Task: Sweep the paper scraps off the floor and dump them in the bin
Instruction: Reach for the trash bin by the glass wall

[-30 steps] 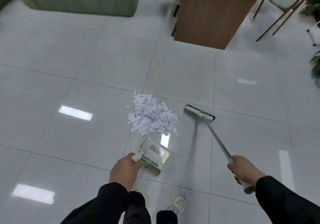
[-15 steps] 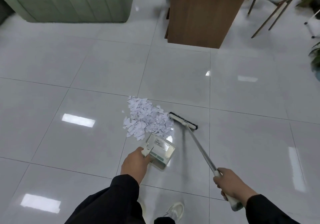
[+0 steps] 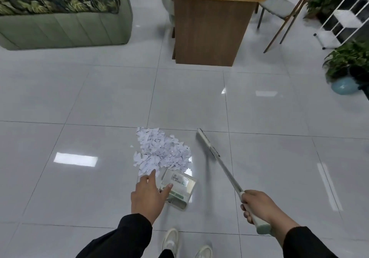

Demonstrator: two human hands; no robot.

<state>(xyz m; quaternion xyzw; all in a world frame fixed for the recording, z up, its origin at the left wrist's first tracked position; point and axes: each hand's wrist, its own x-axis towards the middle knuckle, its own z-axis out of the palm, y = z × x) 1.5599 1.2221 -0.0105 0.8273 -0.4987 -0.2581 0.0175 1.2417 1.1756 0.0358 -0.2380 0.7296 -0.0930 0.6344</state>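
**Light scraps wait by the pan**

The scraps (image 3: 162, 151) sit in a pile on the floor (image 3: 79, 102), touching the pan's (image 3: 179, 188) front edge. They look light and will fly, so sweep softly. The right hand (image 3: 257, 205) grips the broom (image 3: 219, 164) handle. The left hand (image 3: 147, 196) has straight fingers and touches the pan.

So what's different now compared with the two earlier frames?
The left hand has opened: it gripped the dustpan handle before, and now its fingers are spread above it. The broom head has turned to lie more along the right side of the paper scraps. The right hand still grips the broom handle; the pile remains unswept.
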